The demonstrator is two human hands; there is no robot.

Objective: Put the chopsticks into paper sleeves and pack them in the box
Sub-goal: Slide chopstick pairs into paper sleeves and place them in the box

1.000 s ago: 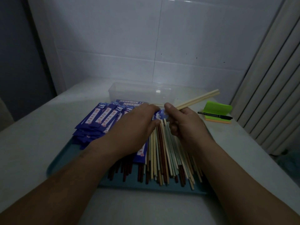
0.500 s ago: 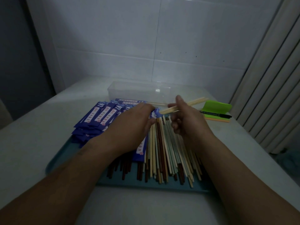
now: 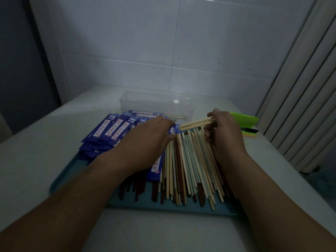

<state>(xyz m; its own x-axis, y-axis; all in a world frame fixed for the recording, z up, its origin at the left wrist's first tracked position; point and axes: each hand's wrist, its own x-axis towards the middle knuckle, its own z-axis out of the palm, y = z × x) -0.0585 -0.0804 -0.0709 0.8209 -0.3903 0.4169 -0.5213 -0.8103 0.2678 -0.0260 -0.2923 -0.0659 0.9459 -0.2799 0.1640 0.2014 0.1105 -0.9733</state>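
**Chopsticks point(image 3: 196, 123) at the sleeve point(image 3: 175, 129) mouth**

The right hand point(image 3: 223, 135) pinches the pale pair, its tips at the open end of the blue sleeve. The left hand point(image 3: 145, 142) grips that sleeve over the tray point(image 3: 163, 206). The clear box point(image 3: 156, 102) stands beyond the tray's far edge. Writing on the stacked sleeves point(image 3: 112, 130) is too blurred to read.

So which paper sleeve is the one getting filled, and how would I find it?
Find the teal tray, with loose chopsticks piled on its right half. Across that pile lies one blue sleeve under the left hand. It alone has two pale chopsticks poking into its far end, held by the right hand.
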